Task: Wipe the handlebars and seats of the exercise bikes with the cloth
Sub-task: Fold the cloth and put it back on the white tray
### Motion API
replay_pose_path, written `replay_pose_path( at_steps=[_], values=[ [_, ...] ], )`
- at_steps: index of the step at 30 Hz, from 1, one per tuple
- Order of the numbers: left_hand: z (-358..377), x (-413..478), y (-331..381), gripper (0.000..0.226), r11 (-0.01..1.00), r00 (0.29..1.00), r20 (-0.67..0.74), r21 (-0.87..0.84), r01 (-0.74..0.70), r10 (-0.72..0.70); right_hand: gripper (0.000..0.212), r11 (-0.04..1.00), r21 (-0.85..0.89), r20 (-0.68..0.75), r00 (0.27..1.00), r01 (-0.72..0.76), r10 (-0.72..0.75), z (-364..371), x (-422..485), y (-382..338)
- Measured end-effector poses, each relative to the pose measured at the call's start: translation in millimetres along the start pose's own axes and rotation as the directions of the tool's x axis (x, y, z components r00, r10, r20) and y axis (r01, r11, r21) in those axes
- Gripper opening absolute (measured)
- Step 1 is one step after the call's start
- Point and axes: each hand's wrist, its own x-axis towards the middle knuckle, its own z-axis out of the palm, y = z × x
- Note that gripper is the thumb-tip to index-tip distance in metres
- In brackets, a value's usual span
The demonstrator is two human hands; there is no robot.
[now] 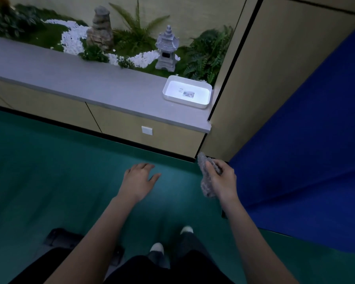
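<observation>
My right hand (221, 179) grips a grey fuzzy cloth (205, 187), which hangs bunched from my fingers above the green floor near a wall corner. My left hand (139, 180) is held out in the air beside it, fingers relaxed and holding nothing. No handlebar or seat of an exercise bike shows in this view. A black part low at the left (62, 238) may belong to a machine, but I cannot tell what it is.
A grey ledge (74, 78) runs along the wall ahead, with a white tray (187, 91) at its right end. Behind it lie plants, white pebbles and a stone lantern (166, 50). A blue mat (307, 152) leans at the right. My shoes (157, 248) stand on green floor.
</observation>
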Motion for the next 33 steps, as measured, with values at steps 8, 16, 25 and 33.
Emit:
replay_pose_path(
  at_steps=[8,16,25,33],
  values=[
    [-22,94,20,0.05,0.997,0.997,-0.022,-0.03,0.071,-0.072,0.014,1.0,0.003,0.105,0.994,0.011,-0.012,13,117,-14],
    [-54,187,72,0.047,0.991,0.99,-0.096,-0.086,0.099,-0.107,0.006,0.994,0.087,0.164,0.984,0.061,-0.075,6,240,-41],
    [-77,261,90,0.045,0.985,0.983,-0.12,-0.116,0.127,-0.141,0.004,0.993,0.115,0.175,0.983,0.039,-0.059,25,328,-54],
    [-102,354,65,0.046,0.988,0.991,-0.106,-0.138,0.069,-0.084,0.006,0.993,0.107,0.116,0.992,0.043,-0.055,70,394,-88]
  ],
)
